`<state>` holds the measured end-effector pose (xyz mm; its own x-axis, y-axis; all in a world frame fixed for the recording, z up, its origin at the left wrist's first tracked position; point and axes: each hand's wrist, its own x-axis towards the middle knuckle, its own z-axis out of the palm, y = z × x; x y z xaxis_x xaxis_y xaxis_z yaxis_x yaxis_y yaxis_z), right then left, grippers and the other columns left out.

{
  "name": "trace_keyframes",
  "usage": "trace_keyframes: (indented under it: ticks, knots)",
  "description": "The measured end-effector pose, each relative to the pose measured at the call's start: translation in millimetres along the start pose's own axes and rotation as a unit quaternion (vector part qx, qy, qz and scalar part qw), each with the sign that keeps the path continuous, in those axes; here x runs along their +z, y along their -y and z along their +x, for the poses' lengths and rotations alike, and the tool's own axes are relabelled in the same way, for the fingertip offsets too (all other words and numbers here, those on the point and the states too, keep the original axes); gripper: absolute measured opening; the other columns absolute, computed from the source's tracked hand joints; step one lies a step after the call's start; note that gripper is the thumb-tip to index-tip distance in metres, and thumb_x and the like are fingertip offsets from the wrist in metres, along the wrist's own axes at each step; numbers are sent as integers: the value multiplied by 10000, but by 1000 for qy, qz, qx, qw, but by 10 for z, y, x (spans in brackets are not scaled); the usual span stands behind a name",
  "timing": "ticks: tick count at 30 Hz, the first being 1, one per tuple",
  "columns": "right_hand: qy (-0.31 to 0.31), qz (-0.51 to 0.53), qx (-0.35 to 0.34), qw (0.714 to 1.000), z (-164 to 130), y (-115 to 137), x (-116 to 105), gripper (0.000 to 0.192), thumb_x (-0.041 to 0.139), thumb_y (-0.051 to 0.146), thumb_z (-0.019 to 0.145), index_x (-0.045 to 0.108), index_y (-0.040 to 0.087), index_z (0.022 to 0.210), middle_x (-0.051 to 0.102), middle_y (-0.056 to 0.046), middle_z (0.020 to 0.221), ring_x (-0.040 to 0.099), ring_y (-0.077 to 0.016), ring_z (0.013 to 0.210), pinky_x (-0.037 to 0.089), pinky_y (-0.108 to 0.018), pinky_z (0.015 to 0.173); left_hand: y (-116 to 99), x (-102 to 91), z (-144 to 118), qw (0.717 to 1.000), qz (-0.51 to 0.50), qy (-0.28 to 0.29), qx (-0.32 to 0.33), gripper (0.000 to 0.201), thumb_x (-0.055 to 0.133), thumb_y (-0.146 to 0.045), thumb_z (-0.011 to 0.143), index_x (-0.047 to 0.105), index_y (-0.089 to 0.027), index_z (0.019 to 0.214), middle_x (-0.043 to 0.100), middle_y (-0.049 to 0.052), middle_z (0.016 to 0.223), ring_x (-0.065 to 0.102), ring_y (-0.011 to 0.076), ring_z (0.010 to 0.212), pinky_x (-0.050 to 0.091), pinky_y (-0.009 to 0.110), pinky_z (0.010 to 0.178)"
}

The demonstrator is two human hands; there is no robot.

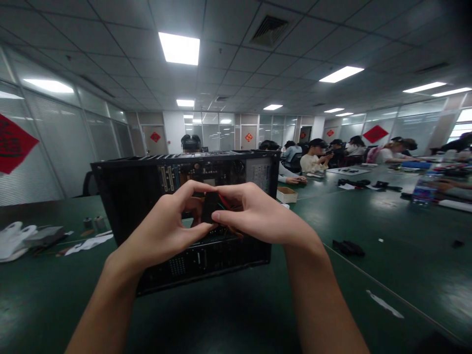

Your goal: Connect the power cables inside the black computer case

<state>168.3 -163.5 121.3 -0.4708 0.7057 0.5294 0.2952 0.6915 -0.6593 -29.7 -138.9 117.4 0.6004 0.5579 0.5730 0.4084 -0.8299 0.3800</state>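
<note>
A small dark block-like part (211,207) is held between both hands at the middle of the view; its exact kind cannot be made out. My left hand (165,221) curves around it from the left, thumb below and fingers above. From the right, my right hand (254,211) pinches the same part, its thumb across the front. Red and teal wires (224,201) show beside it, partly hidden by the right fingers. Just behind the hands stands an open black computer case (121,196), with a circuit board and slots (167,178) visible inside.
On the green table (221,314), a white plastic bag (16,241) and a grey box (46,236) lie left. A small open box (286,194), a black bundle (348,247) and a water bottle (424,189) are right. Several people sit farther back.
</note>
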Motion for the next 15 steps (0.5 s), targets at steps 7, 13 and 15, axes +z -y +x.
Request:
trace_keyframes:
  ticks: [7, 13, 15]
  knots:
    - [6, 38, 14, 999, 16, -32, 18, 348, 595, 174, 838, 655, 163, 1181, 650, -4, 798, 577, -145, 703, 475, -271, 655, 16, -58, -20, 1000, 11, 7, -4, 495, 634, -324, 825, 497, -184, 1281, 664, 14, 845, 642, 147, 738, 512, 236, 642]
    - [-14, 29, -5, 999, 69, -69, 94, 370, 605, 174, 832, 642, 165, 1200, 670, -23, 870, 599, -165, 780, 490, -300, 718, 45, -85, -36, 1000, 25, 0, -3, 495, 645, -360, 812, 514, -194, 1259, 664, 6, 822, 626, 140, 704, 486, 223, 607]
    - [-21, 8, -8, 1000, 71, -61, 115, 351, 603, 175, 836, 649, 156, 1184, 668, -25, 856, 594, -164, 777, 487, -303, 727, 43, -94, -42, 999, 37, 0, -3, 492, 645, -359, 813, 515, -196, 1258, 650, -11, 775, 612, 127, 668, 464, 207, 580]
